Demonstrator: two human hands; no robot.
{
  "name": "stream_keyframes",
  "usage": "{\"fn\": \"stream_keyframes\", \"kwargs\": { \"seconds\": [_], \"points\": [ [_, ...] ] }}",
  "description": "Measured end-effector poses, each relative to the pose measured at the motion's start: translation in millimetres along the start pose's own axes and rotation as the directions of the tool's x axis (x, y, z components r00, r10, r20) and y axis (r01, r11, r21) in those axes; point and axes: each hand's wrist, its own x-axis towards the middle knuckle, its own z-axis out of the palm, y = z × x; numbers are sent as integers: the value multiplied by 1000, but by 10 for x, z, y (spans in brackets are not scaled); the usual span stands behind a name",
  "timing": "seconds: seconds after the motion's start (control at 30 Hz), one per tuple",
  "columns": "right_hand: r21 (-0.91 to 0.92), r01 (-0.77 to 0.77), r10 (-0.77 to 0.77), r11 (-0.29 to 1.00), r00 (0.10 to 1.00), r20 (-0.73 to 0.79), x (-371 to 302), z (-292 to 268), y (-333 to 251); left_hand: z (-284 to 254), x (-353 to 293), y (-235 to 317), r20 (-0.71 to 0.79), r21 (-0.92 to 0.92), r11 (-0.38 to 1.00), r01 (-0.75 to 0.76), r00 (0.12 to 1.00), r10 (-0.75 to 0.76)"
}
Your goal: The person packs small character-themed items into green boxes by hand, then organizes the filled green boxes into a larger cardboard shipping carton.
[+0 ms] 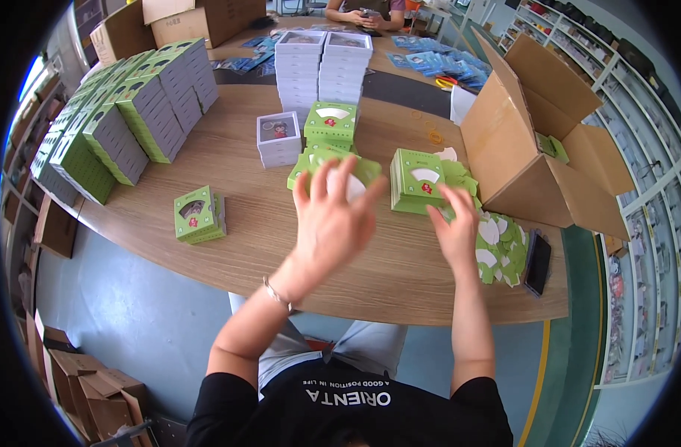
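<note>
Packing workshop, stacked green boxes (pixel 155 112), open carton (pixel 515 160), wooden table (pixel 269 231), shelves (pixel 644 242) of seemingly packaged goods (pixel 617 285)

There's a green sleeve (pixel 369 170), blurred, under your left hand (pixel 333 216), and a green stack (pixel 409 165) lies flat, white fan shape (pixel 425 176) uppermost, beside your right hand (pixel 458 223)!

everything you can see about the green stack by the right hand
The green stack looks like thin printed card, layered flat and fairly neatly on the wooden table, left of the open carton. Its top bears a white fan shape and small red print. The right hand is at its right side; contact is unclear.
</note>
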Motion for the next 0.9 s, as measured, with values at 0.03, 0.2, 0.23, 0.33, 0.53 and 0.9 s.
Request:
{"fn": "stream_keyframes", "kwargs": {
  "seconds": [0.03,0.2,0.23,0.33,0.53,0.9],
  "points": [
    [-14,26,-25,1000,997,72,149,-17,35,109,91,-142,11,46,999,9,1000,-9],
    [-314,42,177,948,752,635,901,160,310,606,351,-576,61,153,986,62,996,-72],
    [-327,82,166,942,732,660,996,183,407,626,410,-573,91,125,987,104,989,-116],
    [-220,77,137,973,575,806,1225,195,572,622,528,-515,102,157,982,110,987,-126],
    [-273,70,153,960,683,714,1105,165,509,316,292,-363,-210,-60,992,-110,973,95],
    [-344,112,223,932,571,790,1141,175,419,271,-493,97,-32,-367,926,-83,997,77]
  ]
}}
